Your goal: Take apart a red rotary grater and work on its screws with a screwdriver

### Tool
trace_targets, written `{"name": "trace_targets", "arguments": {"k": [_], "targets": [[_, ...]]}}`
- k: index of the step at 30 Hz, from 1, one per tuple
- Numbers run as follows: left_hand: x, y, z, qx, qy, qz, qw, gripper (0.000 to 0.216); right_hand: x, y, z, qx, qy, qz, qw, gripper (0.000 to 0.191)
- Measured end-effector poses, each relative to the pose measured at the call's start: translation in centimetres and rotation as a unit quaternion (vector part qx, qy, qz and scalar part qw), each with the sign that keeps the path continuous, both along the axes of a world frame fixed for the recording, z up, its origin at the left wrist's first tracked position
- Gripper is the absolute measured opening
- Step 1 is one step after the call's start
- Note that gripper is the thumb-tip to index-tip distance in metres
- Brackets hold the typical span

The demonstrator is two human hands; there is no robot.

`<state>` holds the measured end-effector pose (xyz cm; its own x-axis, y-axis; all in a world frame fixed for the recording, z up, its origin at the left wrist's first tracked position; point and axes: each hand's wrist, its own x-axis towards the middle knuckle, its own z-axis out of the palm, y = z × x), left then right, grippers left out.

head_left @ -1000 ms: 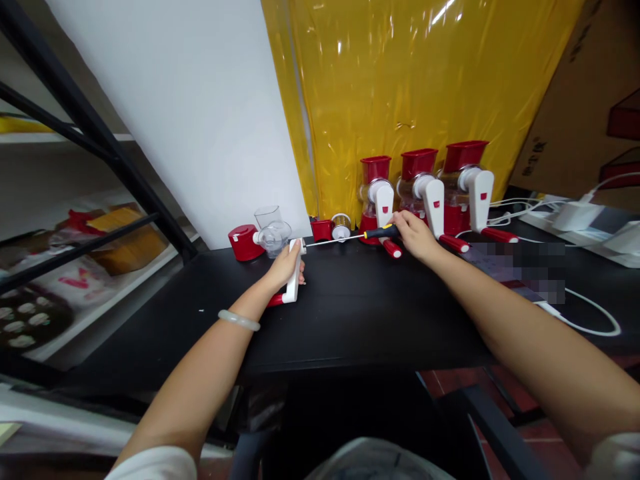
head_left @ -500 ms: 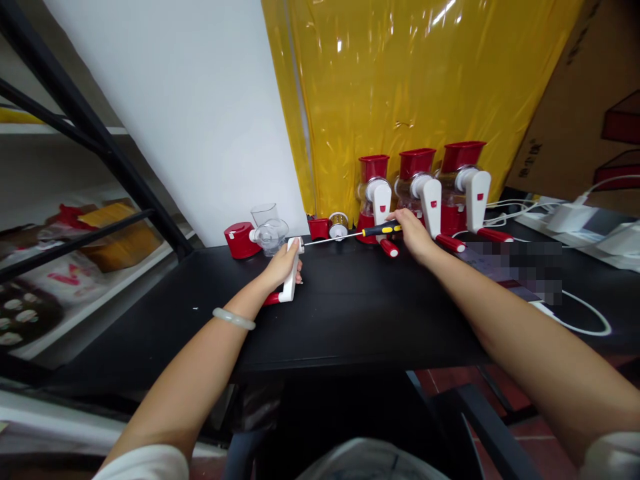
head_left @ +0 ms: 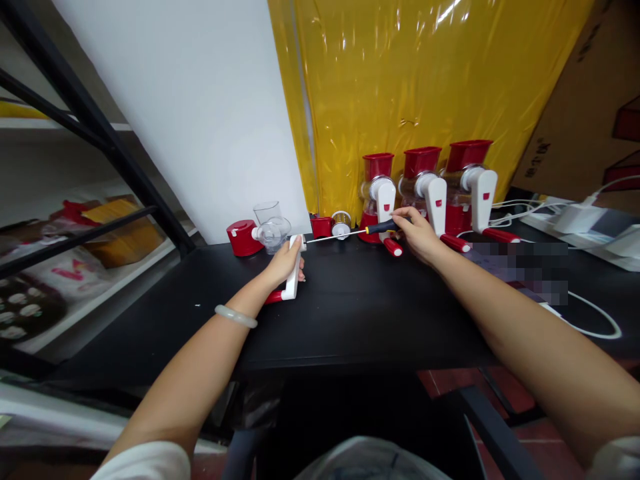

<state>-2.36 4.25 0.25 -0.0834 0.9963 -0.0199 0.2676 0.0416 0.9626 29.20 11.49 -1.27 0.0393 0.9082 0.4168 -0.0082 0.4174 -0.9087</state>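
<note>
The left hand is closed around a white crank with a red grip, above the left part of the desk. The right hand grips a screwdriver by its dark handle, the shaft pointing left to the crank's far end; whether the tip touches is too small to tell. Three red-and-white grinders stand at the far right.

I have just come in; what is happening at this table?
A person's left hand holds a white crank with a red grip. The right hand holds a screwdriver, its shaft meeting the crank's far end. Three rotary graters stand beyond the right hand; a red part and clear plastic housing sit beyond the left.
</note>
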Motion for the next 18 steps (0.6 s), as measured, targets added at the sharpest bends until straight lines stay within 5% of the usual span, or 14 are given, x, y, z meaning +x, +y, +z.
{"name": "trace_targets", "arguments": {"k": [5,12,18], "targets": [[0.23,-0.09,0.1,-0.004,0.003,-0.007,1.0,0.035,0.22,-0.09,0.35,-0.006,-0.006,-0.009,1.0,0.032],[0.27,-0.2,0.22,-0.001,0.006,-0.007,1.0,0.031,0.65,-0.62,0.52,0.021,-0.125,-0.058,0.99,0.054],[0.32,-0.28,0.34,-0.002,0.007,-0.006,1.0,0.032,0.02,-0.32,0.52,0.0,-0.013,-0.017,1.0,0.035]]}}
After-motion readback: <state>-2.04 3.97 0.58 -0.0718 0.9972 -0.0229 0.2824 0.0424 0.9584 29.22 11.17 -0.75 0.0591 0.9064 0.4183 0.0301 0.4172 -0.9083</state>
